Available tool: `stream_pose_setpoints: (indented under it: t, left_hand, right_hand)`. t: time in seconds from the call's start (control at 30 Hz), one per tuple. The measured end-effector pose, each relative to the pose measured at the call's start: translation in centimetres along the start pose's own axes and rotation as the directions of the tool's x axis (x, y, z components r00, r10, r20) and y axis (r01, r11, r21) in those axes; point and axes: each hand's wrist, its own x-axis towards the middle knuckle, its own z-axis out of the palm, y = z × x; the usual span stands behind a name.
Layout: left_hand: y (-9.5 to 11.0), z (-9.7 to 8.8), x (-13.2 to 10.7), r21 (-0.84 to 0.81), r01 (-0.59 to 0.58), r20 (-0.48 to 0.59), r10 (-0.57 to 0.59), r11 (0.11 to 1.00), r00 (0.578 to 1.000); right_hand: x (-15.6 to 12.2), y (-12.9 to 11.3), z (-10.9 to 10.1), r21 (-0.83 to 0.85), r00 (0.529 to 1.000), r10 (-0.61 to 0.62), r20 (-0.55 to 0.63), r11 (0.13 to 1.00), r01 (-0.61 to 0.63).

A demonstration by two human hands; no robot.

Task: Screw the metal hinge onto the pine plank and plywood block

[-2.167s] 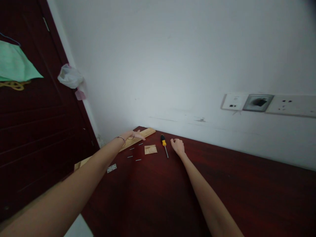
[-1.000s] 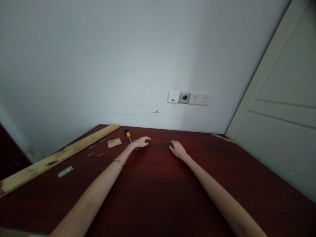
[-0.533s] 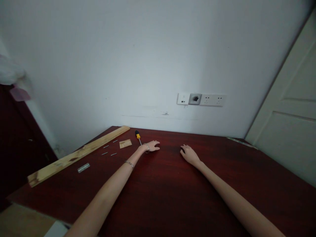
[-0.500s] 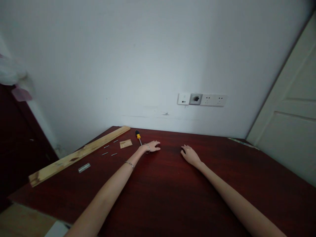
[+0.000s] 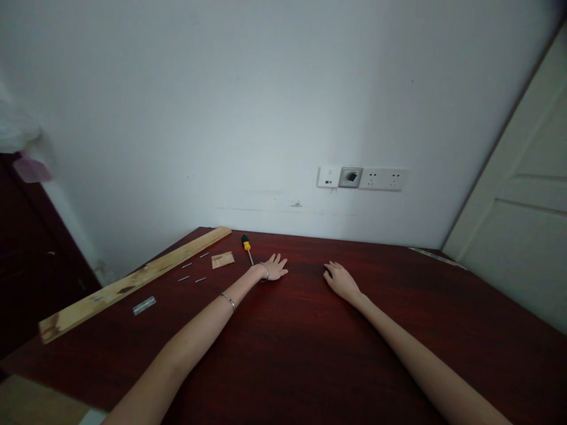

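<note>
My left hand (image 5: 276,267) lies palm down on the dark red table (image 5: 283,360), fingers spread, holding nothing. Nearest to it is a screwdriver (image 5: 247,243) with a black and yellow handle; its shaft points toward my left wrist. Across a gap, my right hand (image 5: 342,280) rests on the tabletop with its fingers loosely extended and nothing in them. Left of the screwdriver lies a small flat wooden piece (image 5: 222,260). Several thin metal pins or screws (image 5: 183,278) are scattered beyond it, and a flat silvery piece (image 5: 144,305), perhaps a hinge, is closer to me.
A long wooden board (image 5: 133,282) lies along the table's left side. Behind the table stands a white wall with a row of sockets (image 5: 361,178). A thin flat strip (image 5: 436,257) is at the far right edge, beside a pale panelled door (image 5: 531,224).
The fingers of my left hand have spread wider on the table. My right hand has hardly moved. The objects at the left appear shifted slightly left in the view.
</note>
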Motion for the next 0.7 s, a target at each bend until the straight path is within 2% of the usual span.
stream_pose_setpoints:
  t: [0.27, 0.7]
  left_hand:
    - [0.3, 0.3, -0.8, -0.004, -0.077, -0.086, 0.077, 0.997, 0.993]
    - [0.4, 1.2, -0.9, 0.029, -0.13, -0.141, 0.132, 0.991, 0.981]
  right_hand:
    - [-0.3, 0.1, -0.1, 0.013, 1.0, -0.001, -0.001, 1.0, 0.001]
    - [-0.5, 0.4, 0.0, 0.022, 1.0, -0.022, -0.005, 1.0, 0.022]
